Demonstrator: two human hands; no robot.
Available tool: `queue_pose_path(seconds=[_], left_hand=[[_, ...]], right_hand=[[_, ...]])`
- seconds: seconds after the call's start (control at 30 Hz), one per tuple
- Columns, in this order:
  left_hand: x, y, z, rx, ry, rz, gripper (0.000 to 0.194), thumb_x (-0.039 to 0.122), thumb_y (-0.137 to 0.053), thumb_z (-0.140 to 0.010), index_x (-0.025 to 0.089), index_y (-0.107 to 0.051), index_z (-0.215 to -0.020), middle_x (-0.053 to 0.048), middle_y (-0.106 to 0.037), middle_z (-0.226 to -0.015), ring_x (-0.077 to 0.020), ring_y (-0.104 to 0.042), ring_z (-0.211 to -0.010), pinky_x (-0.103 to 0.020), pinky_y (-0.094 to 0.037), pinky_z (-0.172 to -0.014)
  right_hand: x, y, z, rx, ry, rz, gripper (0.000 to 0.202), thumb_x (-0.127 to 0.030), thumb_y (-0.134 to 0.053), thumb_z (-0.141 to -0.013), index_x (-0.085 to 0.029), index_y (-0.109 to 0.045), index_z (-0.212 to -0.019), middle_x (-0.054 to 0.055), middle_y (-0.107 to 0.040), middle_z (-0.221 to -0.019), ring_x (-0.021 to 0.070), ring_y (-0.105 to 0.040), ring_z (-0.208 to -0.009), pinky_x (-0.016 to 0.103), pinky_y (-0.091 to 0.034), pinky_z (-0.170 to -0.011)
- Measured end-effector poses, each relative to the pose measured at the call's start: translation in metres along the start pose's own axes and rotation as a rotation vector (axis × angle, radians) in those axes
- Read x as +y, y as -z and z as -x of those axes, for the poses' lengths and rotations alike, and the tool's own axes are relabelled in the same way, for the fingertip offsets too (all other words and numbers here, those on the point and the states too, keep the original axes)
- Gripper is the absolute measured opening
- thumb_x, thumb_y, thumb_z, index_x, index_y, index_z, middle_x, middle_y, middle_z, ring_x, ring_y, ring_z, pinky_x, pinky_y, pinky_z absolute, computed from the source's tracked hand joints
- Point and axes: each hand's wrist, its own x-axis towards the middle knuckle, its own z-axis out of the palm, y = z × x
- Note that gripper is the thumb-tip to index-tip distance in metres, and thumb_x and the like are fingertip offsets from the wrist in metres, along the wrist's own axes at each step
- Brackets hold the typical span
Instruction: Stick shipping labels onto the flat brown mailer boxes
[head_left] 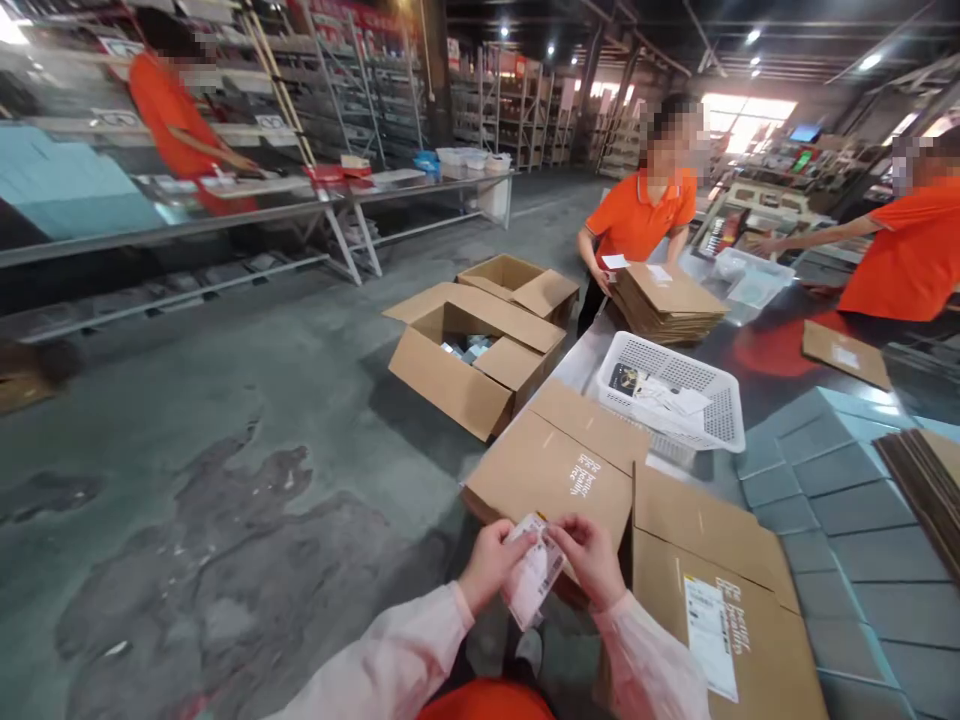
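Note:
Between my two hands is a white printed shipping label (pixel 531 580), tilted, with barcodes on its face. My left hand (pixel 491 565) is closed on its left side, thumb lying over the front. With thumb and fingertips, my right hand (pixel 589 555) pinches the label's upper right corner. Just beyond the hands lies a flattened cardboard box (pixel 555 465) with white lettering. To the right, another flattened cardboard box (pixel 720 540) carries a shipping label (pixel 710 640) stuck on its face.
A white perforated basket (pixel 727 400) holding papers stands on the metal table. Stacked light-blue boxes (pixel 847 500) rise at the right. Open cartons (pixel 450 385) sit on the floor. One co-worker (pixel 649 215) handles a stack of cardboard (pixel 667 300); other people in orange stand farther off.

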Motion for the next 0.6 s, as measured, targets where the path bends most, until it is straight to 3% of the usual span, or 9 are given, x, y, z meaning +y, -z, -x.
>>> queue_pose_path(seconds=[0.1, 0.2, 0.27, 0.33, 0.4, 0.47, 0.53, 0.6], left_hand=[[-0.011, 0.01, -0.013, -0.042, 0.039, 0.032, 0.069, 0.062, -0.081, -0.044, 0.01, -0.068, -0.088, -0.01, -0.071, -0.083, -0.0215, -0.063, -0.075, -0.029, -0.047, -0.067], [-0.03, 0.026, -0.015, -0.054, 0.109, 0.036, 0.076, 0.067, -0.079, -0.04, 0.008, -0.069, -0.087, -0.014, -0.072, -0.087, -0.0251, -0.065, -0.077, -0.034, -0.049, -0.072], [-0.045, 0.041, -0.004, -0.036, 0.146, 0.027, 0.075, 0.071, -0.077, -0.038, 0.01, -0.07, -0.081, -0.013, -0.073, -0.082, -0.0263, -0.065, -0.075, -0.036, -0.049, -0.071], [-0.06, 0.059, 0.014, -0.032, 0.176, 0.014, 0.071, 0.073, -0.076, -0.036, 0.012, -0.071, -0.073, -0.011, -0.072, -0.074, -0.0266, -0.064, -0.07, -0.037, -0.048, -0.068], [-0.068, 0.078, 0.034, -0.036, 0.192, 0.0, 0.066, 0.073, -0.076, -0.037, 0.014, -0.071, -0.066, -0.009, -0.072, -0.069, -0.026, -0.063, -0.065, -0.037, -0.048, -0.066], [-0.066, 0.097, 0.049, -0.024, 0.189, -0.017, 0.062, 0.072, -0.075, -0.04, 0.015, -0.071, -0.066, -0.007, -0.072, -0.068, -0.0253, -0.062, -0.064, -0.036, -0.047, -0.064], [-0.05, 0.11, 0.051, -0.006, 0.157, -0.03, 0.062, 0.072, -0.073, -0.045, 0.016, -0.071, -0.071, -0.006, -0.073, -0.072, -0.0247, -0.063, -0.068, -0.034, -0.047, -0.067], [-0.023, 0.112, 0.037, 0.014, 0.077, -0.057, 0.063, 0.072, -0.069, -0.054, 0.014, -0.071, -0.079, -0.007, -0.073, -0.078, -0.0245, -0.064, -0.075, -0.033, -0.048, -0.071]], right_hand=[[0.014, -0.001, -0.053, 0.162, 0.023, 0.195, 0.035, -0.051, -0.065, -0.07, -0.017, -0.066, -0.067, 0.014, -0.067, -0.094, 0.0289, -0.061, -0.096, 0.042, -0.049, -0.086], [0.025, -0.001, -0.113, 0.28, -0.026, 0.352, 0.026, -0.04, -0.068, -0.07, -0.015, -0.069, -0.074, 0.017, -0.055, -0.121, 0.0326, -0.047, -0.119, 0.046, -0.034, -0.104], [0.03, -0.005, -0.142, 0.33, -0.081, 0.427, 0.041, -0.041, -0.067, -0.071, -0.012, -0.069, -0.1, 0.02, -0.049, -0.129, 0.0362, -0.041, -0.123, 0.052, -0.029, -0.105], [0.033, -0.015, -0.156, 0.329, -0.109, 0.53, 0.069, -0.047, -0.065, -0.073, -0.009, -0.052, -0.13, 0.023, -0.038, -0.142, 0.0387, -0.031, -0.131, 0.057, -0.023, -0.106], [0.034, -0.031, -0.152, 0.217, -0.081, 0.735, 0.082, -0.054, -0.056, -0.08, -0.009, -0.033, -0.144, 0.022, -0.023, -0.152, 0.0366, -0.016, -0.14, 0.06, -0.012, -0.109], [0.034, -0.048, -0.13, 0.037, 0.007, 0.959, 0.082, -0.058, -0.045, -0.085, -0.007, -0.025, -0.147, 0.019, -0.015, -0.156, 0.033, -0.006, -0.144, 0.062, -0.001, -0.11], [0.036, -0.06, -0.095, -0.142, 0.161, 1.046, 0.085, -0.061, -0.041, -0.086, -0.004, -0.023, -0.147, 0.021, -0.014, -0.155, 0.034, -0.003, -0.144, 0.062, 0.005, -0.11], [0.043, -0.062, -0.053, -0.345, 0.401, 0.974, 0.087, -0.063, -0.042, -0.084, -0.007, -0.022, -0.148, 0.019, -0.016, -0.155, 0.034, -0.005, -0.144, 0.059, 0.001, -0.113]])
